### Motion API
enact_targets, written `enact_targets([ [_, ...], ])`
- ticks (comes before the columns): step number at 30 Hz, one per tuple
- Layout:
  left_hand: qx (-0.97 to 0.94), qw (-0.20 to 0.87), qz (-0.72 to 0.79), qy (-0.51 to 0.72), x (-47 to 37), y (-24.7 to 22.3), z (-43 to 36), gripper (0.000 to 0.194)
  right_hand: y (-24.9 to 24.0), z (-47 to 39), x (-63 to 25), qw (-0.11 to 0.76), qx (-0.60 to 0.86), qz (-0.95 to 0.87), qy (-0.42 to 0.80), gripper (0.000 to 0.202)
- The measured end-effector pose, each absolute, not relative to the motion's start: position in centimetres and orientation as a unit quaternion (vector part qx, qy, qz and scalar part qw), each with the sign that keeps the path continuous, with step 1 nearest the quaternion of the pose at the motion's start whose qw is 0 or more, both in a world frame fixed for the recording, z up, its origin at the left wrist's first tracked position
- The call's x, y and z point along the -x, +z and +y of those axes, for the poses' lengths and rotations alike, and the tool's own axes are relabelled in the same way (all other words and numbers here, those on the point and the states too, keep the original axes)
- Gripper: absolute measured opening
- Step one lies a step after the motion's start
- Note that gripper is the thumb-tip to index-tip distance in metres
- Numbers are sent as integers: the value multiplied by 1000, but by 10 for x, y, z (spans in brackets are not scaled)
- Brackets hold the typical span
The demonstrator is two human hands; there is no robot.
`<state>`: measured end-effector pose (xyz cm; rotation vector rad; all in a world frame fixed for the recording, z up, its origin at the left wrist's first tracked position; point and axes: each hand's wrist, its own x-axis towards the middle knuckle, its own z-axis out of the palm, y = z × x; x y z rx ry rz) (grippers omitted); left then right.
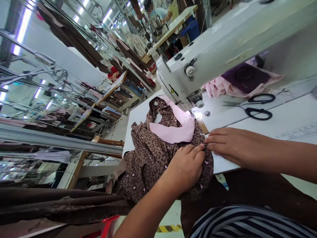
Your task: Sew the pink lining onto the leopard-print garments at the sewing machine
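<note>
A brown leopard-print garment [153,155] with a pale pink collar piece [170,132] lies bunched on the white sewing table [135,112]. The pink piece runs up to the needle area of the sewing machine [170,77]. My left hand [187,167] presses on the garment below the collar, its fingers together and bent into the cloth. At the garment's right edge, my right hand [230,145] has its fingers pressed together, the tips pinching the cloth. Beside those fingertips is a small white strip [204,135]. Both thumbs are mostly hidden.
Black-handled scissors [259,106] lie on the table right of the needle. Behind them, pink cloth scraps [218,86] sit under a dark purple piece [245,77]. Brown cloth [49,211] hangs at lower left. Another person [160,15] works at a far table.
</note>
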<state>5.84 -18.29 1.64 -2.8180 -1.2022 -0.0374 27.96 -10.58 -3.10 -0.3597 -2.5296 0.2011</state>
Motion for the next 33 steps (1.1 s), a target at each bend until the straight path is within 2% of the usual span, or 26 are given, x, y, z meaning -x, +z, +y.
enact_targets([
  [2,914,17,-403,-46,-63,19,-182,26,-29,-101,-278,293,116,-942,118,34],
  [4,904,12,-417,-89,-69,19,-183,49,-28,-96,-275,272,118,-940,172,36],
  [5,898,21,-427,-102,-71,17,-184,53,-28,-94,-272,256,123,-939,195,34],
  [6,893,40,-436,-108,-74,15,-185,49,-28,-91,-269,243,129,-938,212,32],
  [9,883,109,-445,-103,-77,8,-186,9,-29,-81,-257,233,142,-937,220,29],
  [10,882,121,-442,-106,-76,6,-186,6,-30,-78,-254,232,145,-936,220,29],
  [12,882,123,-437,-129,-75,5,-185,12,-31,-72,-247,229,144,-937,219,25],
  [17,870,104,-453,-167,-74,7,-186,11,-28,-71,-243,233,151,-938,205,13],
  [21,872,106,-447,-169,-75,5,-187,12,-27,-76,-245,246,167,-937,182,17],
  [28,858,43,-477,-186,-69,10,-186,13,-28,-68,-238,230,140,-955,127,15],
  [33,870,98,-447,-183,-69,6,-186,12,-21,-71,-240,226,93,-969,48,19],
])
